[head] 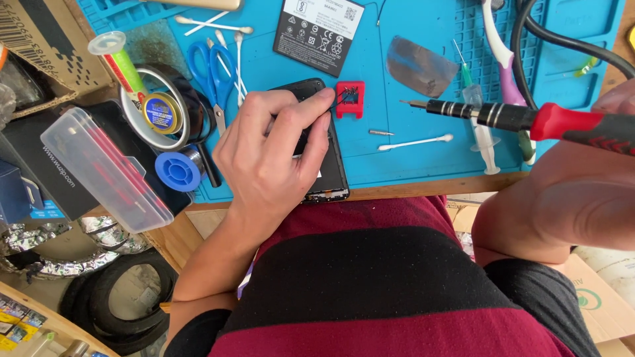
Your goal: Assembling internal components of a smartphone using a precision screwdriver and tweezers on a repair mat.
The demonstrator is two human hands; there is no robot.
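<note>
My left hand (271, 149) lies flat over a black phone (331, 175) on the blue work mat (410, 165), pinning it down, with the fingertips near a small red square holder (350, 99). My right hand (618, 99) grips a screwdriver (522, 118) with a black and red handle. Its tip points left and hovers above the mat, right of the red holder. A flat black phone battery (319, 33) rests on the mat behind the phone.
Blue scissors (210, 69), cotton swabs (415, 141), a syringe (481, 132), a toothbrush (499, 59) and a loose bit (381, 133) lie on the mat. Tape rolls (162, 112), a solder spool (177, 170) and a clear plastic case (106, 168) crowd the left side. A black cable (569, 43) crosses top right.
</note>
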